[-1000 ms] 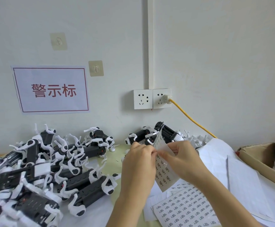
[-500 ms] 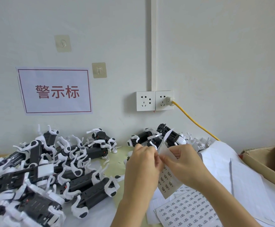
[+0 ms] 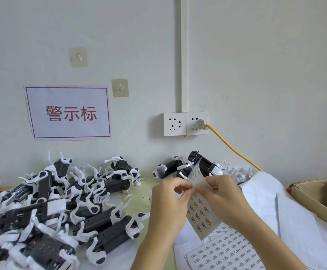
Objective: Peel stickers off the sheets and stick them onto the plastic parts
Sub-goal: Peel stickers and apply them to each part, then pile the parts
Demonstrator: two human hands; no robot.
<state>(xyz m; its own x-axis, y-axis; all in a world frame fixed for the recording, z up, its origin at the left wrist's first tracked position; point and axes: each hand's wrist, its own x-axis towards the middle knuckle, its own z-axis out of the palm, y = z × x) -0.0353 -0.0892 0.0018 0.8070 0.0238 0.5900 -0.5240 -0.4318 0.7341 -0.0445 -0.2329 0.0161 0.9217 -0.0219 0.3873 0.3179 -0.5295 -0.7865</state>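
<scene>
A small sticker sheet (image 3: 201, 213) with rows of dark labels is held up above the table, bent over at the top. My right hand (image 3: 225, 197) grips its upper edge with curled fingers. My left hand (image 3: 168, 203) pinches at the sheet's left edge, fingertips meeting those of the right hand; whether a sticker is between them is hidden. A big heap of black and white plastic parts (image 3: 51, 211) covers the left of the table. More parts (image 3: 193, 166) lie against the wall behind my hands.
A full sticker sheet (image 3: 227, 252) lies flat under my right forearm, with blank white backing sheets (image 3: 275, 203) to its right. A cardboard box (image 3: 314, 195) holding parts stands at the far right. A yellow cable (image 3: 234, 151) runs from the wall socket (image 3: 196, 123) down to the table.
Both hands have stayed together at the sheet; the sheet's top flap has folded further over my right hand. The view has shifted slightly.
</scene>
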